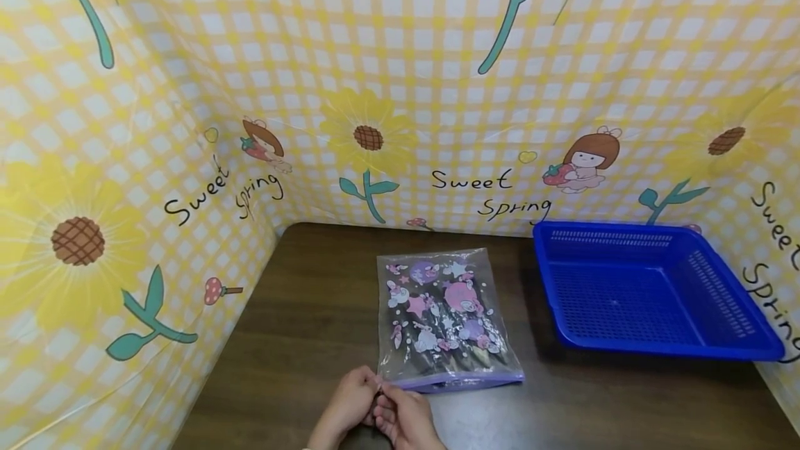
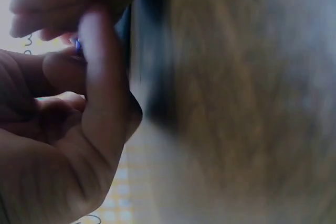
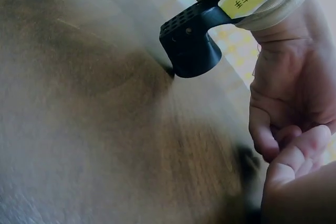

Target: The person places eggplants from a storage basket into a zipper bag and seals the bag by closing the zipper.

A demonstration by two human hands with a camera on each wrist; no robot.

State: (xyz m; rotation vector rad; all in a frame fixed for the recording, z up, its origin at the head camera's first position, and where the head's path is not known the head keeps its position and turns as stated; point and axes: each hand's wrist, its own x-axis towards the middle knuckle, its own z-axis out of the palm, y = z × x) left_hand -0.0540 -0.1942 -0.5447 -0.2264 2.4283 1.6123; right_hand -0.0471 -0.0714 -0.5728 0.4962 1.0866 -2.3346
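A clear zip bag (image 1: 437,318) printed with pink, purple and white figures lies flat on the dark wooden table (image 1: 312,297). Its purple zip strip (image 1: 481,379) runs along the near edge, with a narrow gap showing beneath it. At the strip's left end, my left hand (image 1: 351,398) pinches the corner of the bag. Right beside it, my right hand (image 1: 406,415) grips the strip between thumb and curled fingers, the two hands touching. In the left wrist view, a small purple bit (image 2: 79,47) of the strip shows between the fingers; the rest is hidden by them.
To the right of the bag stands a blue plastic basket (image 1: 625,311) with perforated walls and bottom. Yellow checked cloth (image 1: 437,103) with flowers and lettering hangs around the back and sides of the table. A black wrist camera (image 3: 194,45) sits on the left wrist.
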